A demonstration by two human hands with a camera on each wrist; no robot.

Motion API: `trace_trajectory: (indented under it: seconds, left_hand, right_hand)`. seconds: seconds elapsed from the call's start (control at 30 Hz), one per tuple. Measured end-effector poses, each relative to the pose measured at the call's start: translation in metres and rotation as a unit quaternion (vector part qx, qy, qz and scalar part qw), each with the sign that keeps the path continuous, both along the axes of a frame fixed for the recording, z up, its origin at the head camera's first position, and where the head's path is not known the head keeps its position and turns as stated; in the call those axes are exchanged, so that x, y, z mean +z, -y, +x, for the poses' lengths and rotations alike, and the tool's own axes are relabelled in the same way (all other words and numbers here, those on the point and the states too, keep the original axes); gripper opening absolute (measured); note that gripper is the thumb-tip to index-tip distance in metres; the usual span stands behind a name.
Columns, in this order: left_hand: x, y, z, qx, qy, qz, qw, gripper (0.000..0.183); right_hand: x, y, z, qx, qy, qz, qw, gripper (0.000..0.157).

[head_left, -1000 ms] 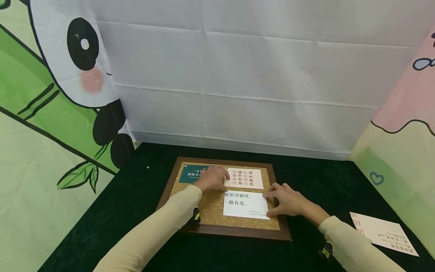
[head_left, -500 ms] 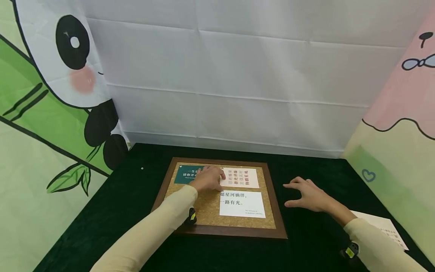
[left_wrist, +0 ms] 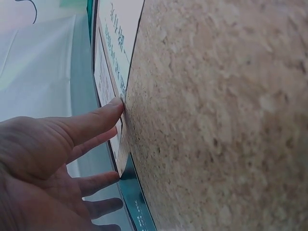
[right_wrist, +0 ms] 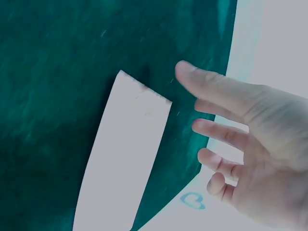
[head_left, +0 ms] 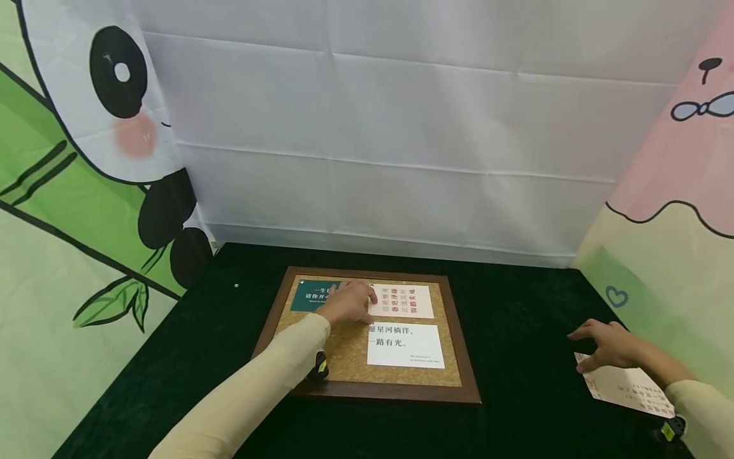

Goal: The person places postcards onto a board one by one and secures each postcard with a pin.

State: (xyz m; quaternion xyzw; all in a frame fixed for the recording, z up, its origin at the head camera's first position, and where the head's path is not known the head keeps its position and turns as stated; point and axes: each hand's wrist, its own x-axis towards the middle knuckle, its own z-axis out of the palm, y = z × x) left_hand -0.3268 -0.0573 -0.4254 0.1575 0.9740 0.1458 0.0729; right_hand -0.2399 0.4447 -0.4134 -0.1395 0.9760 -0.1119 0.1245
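Note:
A wood-framed cork board (head_left: 346, 354) lies on the dark green cloth. My left hand (head_left: 346, 302) is over its upper middle, fingers spread. In the left wrist view the thumb (left_wrist: 98, 118) touches the corner of the white card with dark lettering (head_left: 404, 350); other fingers reach the teal card (head_left: 305, 299) and the white card with red lettering (head_left: 417, 305). At the right, my right hand (head_left: 610, 344) hovers with thumb and fingers apart, holding nothing. Beneath and beside it lies a loose pale card (head_left: 625, 387), also seen in the right wrist view.
A small shiny piece (head_left: 236, 285) lies on the cloth left of the board. Behind stands a white fabric backdrop (head_left: 378, 140). Printed panels flank it: a panda panel (head_left: 115, 153) at left and a pink and cream panel (head_left: 659, 255) at right.
My right hand has let go of the white card's right edge and moved right to above the loose card. The left hand stays on the board. The head view has shifted slightly.

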Motion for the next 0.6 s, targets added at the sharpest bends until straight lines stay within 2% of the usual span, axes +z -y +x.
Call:
trace_trajectory:
  seconds: [0.23, 0.6]
  left_hand:
    - [-0.001, 0.003, -0.001, -0.007, -0.005, 0.009, 0.9999, 0.037]
    - [0.001, 0.003, 0.002, -0.006, -0.003, 0.011, 0.9999, 0.037]
  right_hand:
    - [-0.011, -0.013, 0.002, -0.013, 0.030, 0.011, 0.999, 0.055]
    - [-0.016, -0.008, -0.003, -0.012, 0.025, 0.039, 0.999, 0.048]
